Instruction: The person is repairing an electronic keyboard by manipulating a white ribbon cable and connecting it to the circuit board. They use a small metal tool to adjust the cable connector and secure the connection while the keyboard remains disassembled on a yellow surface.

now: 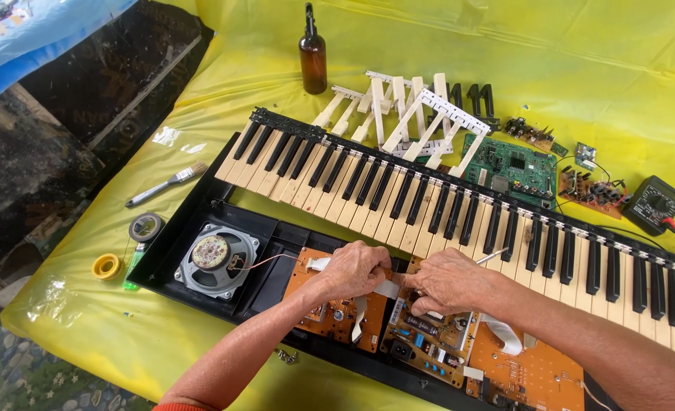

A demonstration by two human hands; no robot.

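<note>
Left hand [355,270] and right hand [447,280] — fingers curled, knuckles nearly touching.

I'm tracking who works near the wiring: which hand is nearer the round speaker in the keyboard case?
Left. The left hand lies just right of the speaker, over the orange circuit board. The right hand is farther right, beyond the left.

Bare forearms; orange-red sleeve edge [176,407] on left arm.
</note>
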